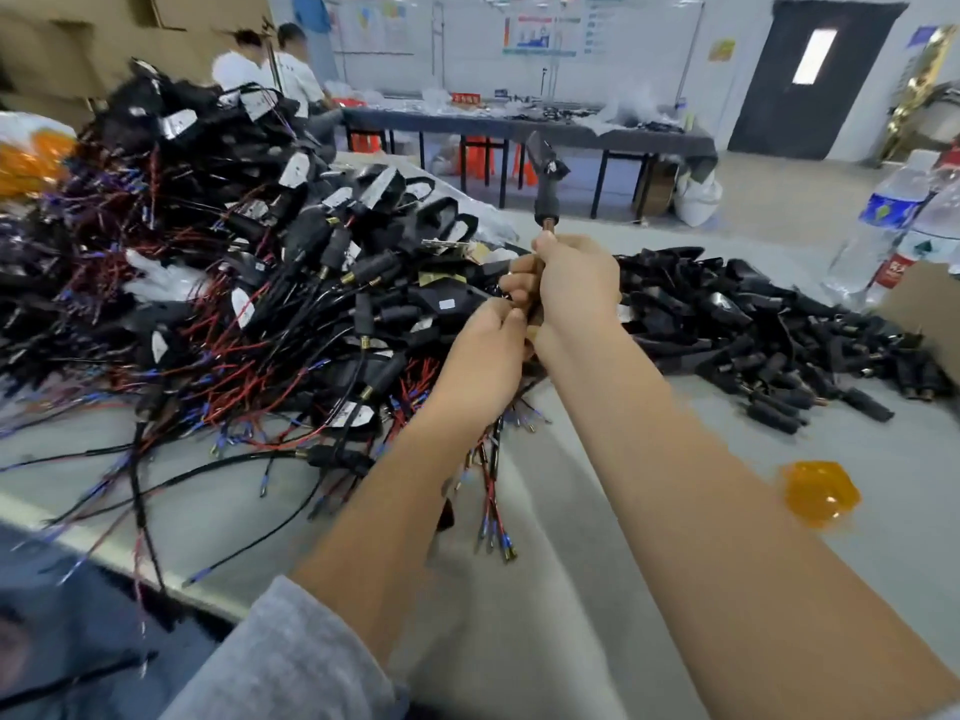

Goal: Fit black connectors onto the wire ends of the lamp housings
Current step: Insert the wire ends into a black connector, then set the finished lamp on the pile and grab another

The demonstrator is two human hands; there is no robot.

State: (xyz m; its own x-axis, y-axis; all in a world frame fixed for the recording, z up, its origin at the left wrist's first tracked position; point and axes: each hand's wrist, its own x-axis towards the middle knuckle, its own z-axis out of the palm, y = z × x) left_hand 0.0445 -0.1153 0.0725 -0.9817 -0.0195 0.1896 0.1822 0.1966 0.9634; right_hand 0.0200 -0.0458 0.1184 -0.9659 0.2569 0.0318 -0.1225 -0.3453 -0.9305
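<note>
My right hand [571, 288] grips the stem of a black lamp housing [546, 179], which sticks up above my fist. My left hand [483, 356] is just below and left of it, fingers curled round the housing's red and black wires [493, 491], whose blue-tipped ends hang down under my wrists. Both hands touch each other above the grey table [571, 589]. A heap of wired lamp housings [234, 252] lies to the left. A pile of loose black connectors [753, 324] lies to the right. What my fingers pinch between the hands is hidden.
An orange lens [818, 493] lies on the table at the right. Water bottles [883, 220] and a cardboard box [924, 309] stand at the far right. Loose wires trail over the table's left edge. Two people sit at the back left by another table [519, 127].
</note>
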